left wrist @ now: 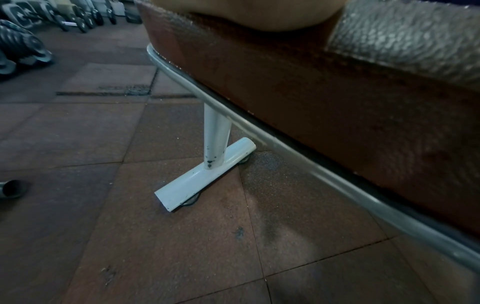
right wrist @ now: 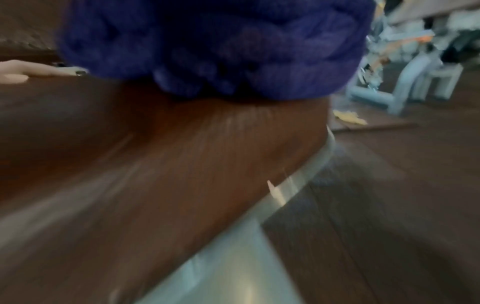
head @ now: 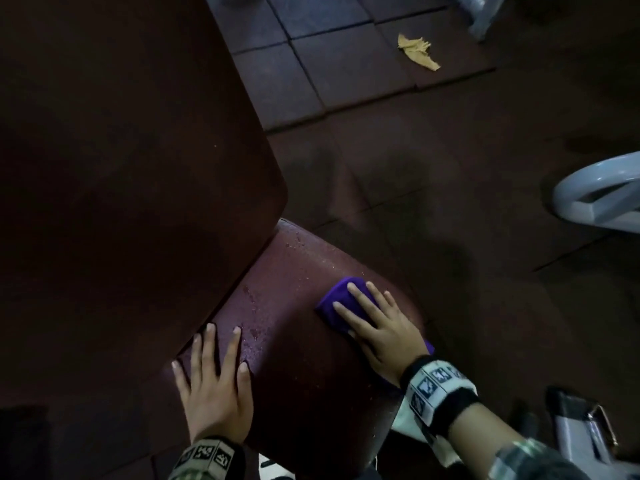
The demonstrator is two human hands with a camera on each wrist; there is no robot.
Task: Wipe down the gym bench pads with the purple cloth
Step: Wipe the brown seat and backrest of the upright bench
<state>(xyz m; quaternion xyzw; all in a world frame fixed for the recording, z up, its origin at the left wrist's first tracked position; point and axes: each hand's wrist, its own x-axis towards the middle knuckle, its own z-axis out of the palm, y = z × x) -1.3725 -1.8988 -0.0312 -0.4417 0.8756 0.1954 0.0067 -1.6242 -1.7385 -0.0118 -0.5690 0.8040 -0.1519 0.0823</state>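
Note:
The dark red seat pad (head: 298, 271) of the gym bench lies below me, flecked with droplets near its far edge. The raised back pad (head: 121, 150) fills the left of the head view. My right hand (head: 377, 323) presses flat, fingers straight, on the purple cloth (head: 346, 294) at the seat's right side. In the blurred right wrist view the bunched purple cloth (right wrist: 213, 47) sits on the seat pad (right wrist: 155, 154). My left hand (head: 211, 372) rests flat with spread fingers on the seat's left side, by the gap to the back pad.
A yellow rag (head: 417, 50) lies on the rubber floor tiles (head: 346, 74) ahead. White machine frames (head: 599, 199) stand at the right. The bench's white leg and foot (left wrist: 207, 166) show in the left wrist view, with dumbbells (left wrist: 23, 49) at far left.

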